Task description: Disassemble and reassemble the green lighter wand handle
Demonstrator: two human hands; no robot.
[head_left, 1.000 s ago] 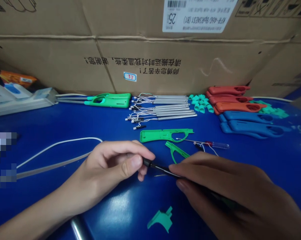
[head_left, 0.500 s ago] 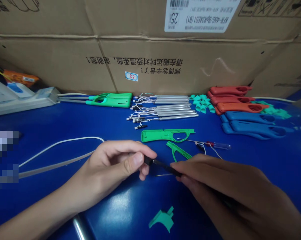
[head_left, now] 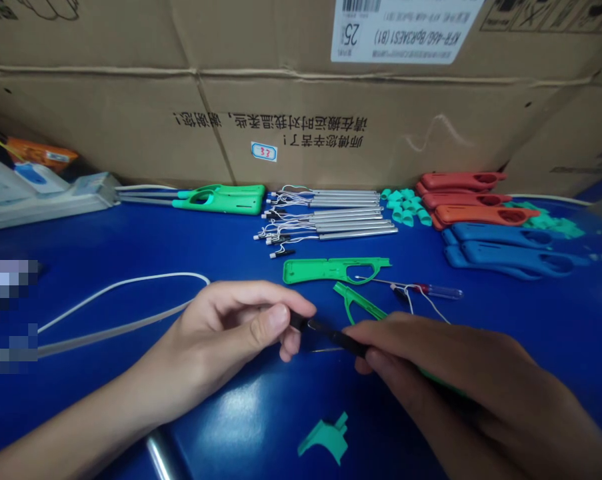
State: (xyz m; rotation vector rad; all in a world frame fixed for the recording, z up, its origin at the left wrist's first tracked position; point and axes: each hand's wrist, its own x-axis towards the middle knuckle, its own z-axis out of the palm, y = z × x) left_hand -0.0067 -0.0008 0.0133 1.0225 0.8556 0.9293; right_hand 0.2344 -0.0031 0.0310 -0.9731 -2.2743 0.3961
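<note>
Near the green shell [head_left: 313, 270], a black bit [head_left: 297, 321] is finger-pinched by the left hand [head_left: 231, 330], seemingly a dark stick [head_left: 351, 344] by the right hand [head_left: 451, 360]; steady holding is needed.

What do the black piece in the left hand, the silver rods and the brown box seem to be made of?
Black piece in the left hand: perhaps plastic or rubber, dark and fairly matte; too small to be sure.
Silver rods: likely metal, smooth, given their bright shine.
Brown box: apparently cardboard, mostly matte, with creases and printing.
</note>
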